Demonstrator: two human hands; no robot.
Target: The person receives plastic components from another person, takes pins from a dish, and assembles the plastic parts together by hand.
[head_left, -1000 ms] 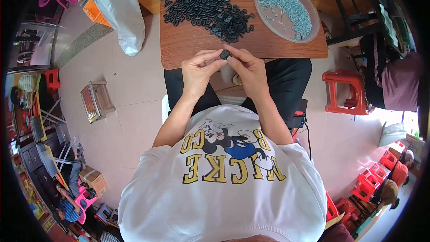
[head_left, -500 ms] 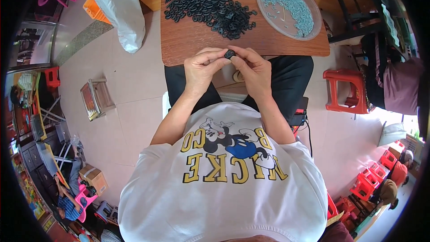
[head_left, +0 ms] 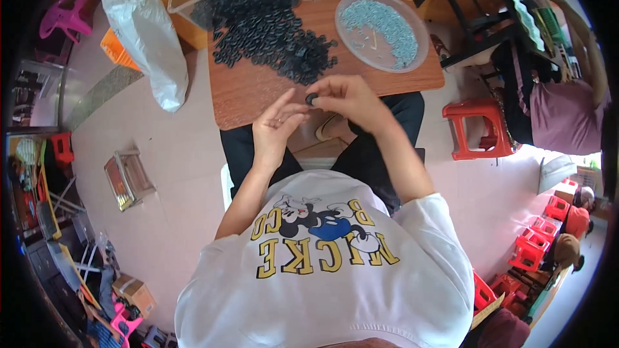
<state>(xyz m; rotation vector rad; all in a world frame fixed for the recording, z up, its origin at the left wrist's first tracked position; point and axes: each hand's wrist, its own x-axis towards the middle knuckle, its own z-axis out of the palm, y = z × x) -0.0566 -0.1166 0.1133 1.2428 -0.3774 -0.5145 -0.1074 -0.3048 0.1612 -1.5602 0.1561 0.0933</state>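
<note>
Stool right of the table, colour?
Red, plain: the stool beside the wooden table shows clearest in the head view.

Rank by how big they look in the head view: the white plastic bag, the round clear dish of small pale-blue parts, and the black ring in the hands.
1. White plastic bag, about level with the dish.
2. Round clear dish.
3. Black ring, by far the smallest, pinched between the hands.
</note>
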